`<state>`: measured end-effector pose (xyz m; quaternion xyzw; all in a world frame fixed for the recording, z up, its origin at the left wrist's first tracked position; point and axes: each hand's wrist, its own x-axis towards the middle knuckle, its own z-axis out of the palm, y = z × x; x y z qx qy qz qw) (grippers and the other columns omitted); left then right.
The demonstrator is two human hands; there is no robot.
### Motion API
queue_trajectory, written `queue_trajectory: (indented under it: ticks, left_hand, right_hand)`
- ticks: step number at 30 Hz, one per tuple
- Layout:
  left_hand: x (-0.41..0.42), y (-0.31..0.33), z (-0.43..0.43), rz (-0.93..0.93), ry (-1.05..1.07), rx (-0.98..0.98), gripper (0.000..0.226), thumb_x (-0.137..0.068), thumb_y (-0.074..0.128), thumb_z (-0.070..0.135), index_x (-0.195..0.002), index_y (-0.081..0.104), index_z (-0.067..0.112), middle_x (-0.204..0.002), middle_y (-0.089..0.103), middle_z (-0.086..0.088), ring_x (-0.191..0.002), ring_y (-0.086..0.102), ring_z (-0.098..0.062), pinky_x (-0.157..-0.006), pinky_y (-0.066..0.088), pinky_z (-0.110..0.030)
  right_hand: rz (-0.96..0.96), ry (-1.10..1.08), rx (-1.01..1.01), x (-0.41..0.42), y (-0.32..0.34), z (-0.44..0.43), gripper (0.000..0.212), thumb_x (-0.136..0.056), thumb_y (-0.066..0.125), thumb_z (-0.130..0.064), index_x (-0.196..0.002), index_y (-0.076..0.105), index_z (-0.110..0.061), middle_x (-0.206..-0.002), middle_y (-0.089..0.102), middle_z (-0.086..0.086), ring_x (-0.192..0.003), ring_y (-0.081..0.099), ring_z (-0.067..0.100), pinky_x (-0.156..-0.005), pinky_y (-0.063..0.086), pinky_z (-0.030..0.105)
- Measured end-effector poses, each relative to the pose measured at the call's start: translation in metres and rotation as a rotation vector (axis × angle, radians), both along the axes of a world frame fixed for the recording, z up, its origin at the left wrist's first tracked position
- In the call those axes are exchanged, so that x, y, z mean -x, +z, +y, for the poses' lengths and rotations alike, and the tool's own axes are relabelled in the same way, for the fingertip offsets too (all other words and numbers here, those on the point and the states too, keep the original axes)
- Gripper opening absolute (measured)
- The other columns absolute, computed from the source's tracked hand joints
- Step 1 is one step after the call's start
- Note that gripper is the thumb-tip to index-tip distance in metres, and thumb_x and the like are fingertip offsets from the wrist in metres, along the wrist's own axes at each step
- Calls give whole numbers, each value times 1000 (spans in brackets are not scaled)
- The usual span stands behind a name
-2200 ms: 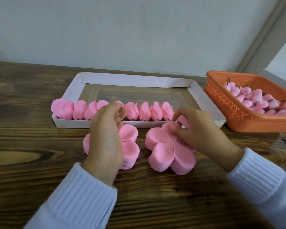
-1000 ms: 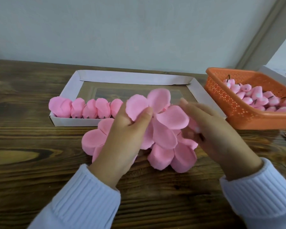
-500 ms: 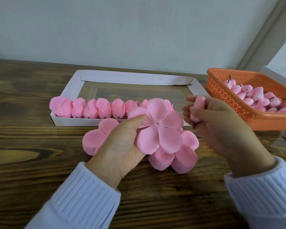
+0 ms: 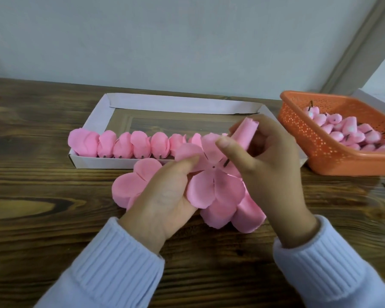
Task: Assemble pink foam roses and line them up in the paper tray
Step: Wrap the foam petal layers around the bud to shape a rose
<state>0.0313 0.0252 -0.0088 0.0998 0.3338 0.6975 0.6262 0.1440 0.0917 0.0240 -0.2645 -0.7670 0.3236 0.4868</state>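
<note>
My left hand (image 4: pixel 165 196) holds a flat five-petal pink foam sheet (image 4: pixel 213 181) by its left side, its centre hole facing up. My right hand (image 4: pixel 269 165) pinches a pink foam bud (image 4: pixel 245 134) tilted over the sheet, its dark stem tip just right of the hole. Two stacks of petal sheets lie on the table: one (image 4: pixel 133 183) behind my left hand, the other (image 4: pixel 242 214) under the held sheet. Several finished roses (image 4: pixel 125 145) stand in a row along the front of the white paper tray (image 4: pixel 176 104).
An orange plastic basket (image 4: pixel 298 138) with several pink buds on dark stems stands at the right, close to the tray. A white box edge (image 4: pixel 373 101) shows behind it. The wooden table (image 4: pixel 42 196) meets a pale wall at the back.
My left hand lifted one petal sheet off the stack and laid it flat. My right hand brought the bud from the right down over the sheet's centre.
</note>
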Motion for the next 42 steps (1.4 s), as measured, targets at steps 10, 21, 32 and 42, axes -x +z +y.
queue_trajectory:
  ticks: [10, 21, 32, 42]
  left_hand:
    - [-1, -2, -1, -33, 16, -71, 35, -102, 36, 15, -116, 64, -2, -111, 71, -15, -101, 70, -24, -83, 58, -33]
    - [-3, -6, 1, 35, 19, -112, 38, -98, 40, 17, -105, 74, 1, -110, 72, -14, -100, 70, -18, -83, 55, -28]
    - [-12, 4, -3, 286, -27, -199, 45, -92, 50, 35, -119, 62, 1, -117, 68, -16, -110, 66, -18, -95, 51, -30]
    - [-11, -4, -4, 767, 94, -135, 36, -79, 65, 22, -114, 66, 11, -110, 72, -12, -111, 65, -28, -102, 44, -59]
  right_hand:
    - [-8, 264, 153, -12, -16, 14, 14, -87, 63, -22, -95, 67, -12, -80, 70, -3, -66, 63, 7, -62, 50, 23]
    - [-126, 185, 67, -9, -25, 10, 10, -84, 69, -22, -91, 71, -14, -76, 69, 2, -69, 63, 23, -64, 51, 41]
    - [-130, 274, -11, -9, -26, 7, 39, -74, 79, -2, -99, 61, -25, -78, 67, -18, -68, 61, 6, -65, 46, 14]
    - [-167, 265, -242, -10, -25, 8, 33, -75, 73, 11, -103, 71, -7, -104, 64, -2, -99, 60, 1, -78, 45, 9]
